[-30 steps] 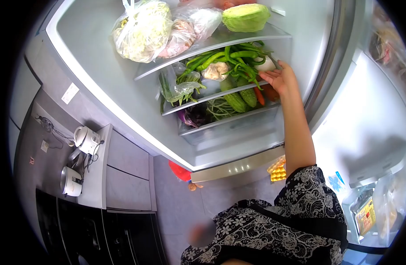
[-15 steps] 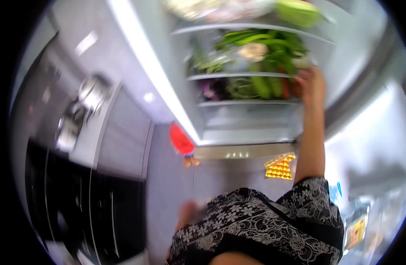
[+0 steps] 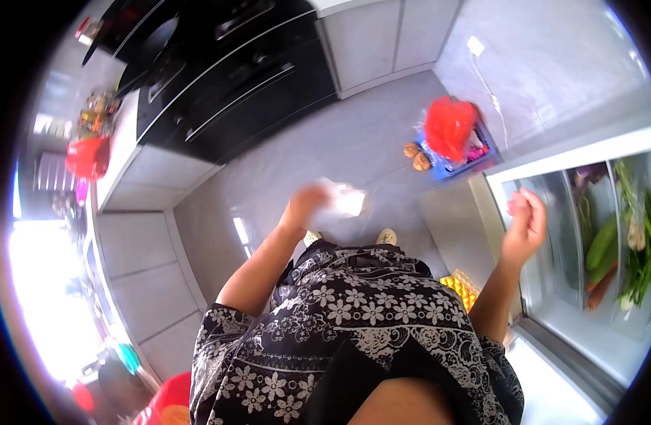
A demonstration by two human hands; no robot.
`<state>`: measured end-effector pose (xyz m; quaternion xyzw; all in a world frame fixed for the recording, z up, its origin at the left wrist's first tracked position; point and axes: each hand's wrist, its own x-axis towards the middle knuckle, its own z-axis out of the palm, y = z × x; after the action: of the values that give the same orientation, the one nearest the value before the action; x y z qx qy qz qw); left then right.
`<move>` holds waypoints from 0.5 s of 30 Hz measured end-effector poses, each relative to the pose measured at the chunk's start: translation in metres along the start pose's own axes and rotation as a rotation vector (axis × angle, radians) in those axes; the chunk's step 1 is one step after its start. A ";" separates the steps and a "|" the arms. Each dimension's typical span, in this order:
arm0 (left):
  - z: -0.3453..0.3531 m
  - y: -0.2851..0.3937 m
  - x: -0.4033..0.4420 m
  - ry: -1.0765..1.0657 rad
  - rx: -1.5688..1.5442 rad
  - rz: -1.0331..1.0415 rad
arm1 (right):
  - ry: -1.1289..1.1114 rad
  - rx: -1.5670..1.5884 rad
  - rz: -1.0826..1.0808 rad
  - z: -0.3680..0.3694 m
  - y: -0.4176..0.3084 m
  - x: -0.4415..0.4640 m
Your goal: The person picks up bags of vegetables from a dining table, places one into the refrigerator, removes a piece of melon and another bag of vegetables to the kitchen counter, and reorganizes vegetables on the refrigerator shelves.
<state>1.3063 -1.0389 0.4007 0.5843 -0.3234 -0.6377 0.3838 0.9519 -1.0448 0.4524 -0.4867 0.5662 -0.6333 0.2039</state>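
Left hand [image 3: 305, 207]: your grip seems to be pinching the packet [image 3: 348, 200]; blur hides finger detail.
Packet: pale, above the floor [image 3: 304, 142] in front of you, well apart from the fridge [image 3: 573, 152].
Right hand [image 3: 525, 223]: fingers loosely bent, nothing seen in that grip; at the open fridge, contact can't be told.
Packet step: looks like plain holding, left only.
Next move: likely calls for a steady left grip, right clear of the fridge edge.
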 end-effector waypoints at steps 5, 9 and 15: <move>-0.112 -0.010 -0.008 0.105 -0.245 0.049 | -0.416 -0.160 -0.159 0.125 -0.011 -0.044; -0.210 0.001 -0.020 0.199 -0.150 0.100 | -0.707 -0.192 -0.150 0.224 0.025 -0.099; -0.332 0.029 -0.069 0.304 -0.192 0.118 | -1.086 -0.511 -0.084 0.298 0.156 -0.196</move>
<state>1.6411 -0.9817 0.4241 0.6146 -0.2331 -0.5463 0.5191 1.2455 -1.0841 0.2001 -0.7961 0.4955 -0.1455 0.3155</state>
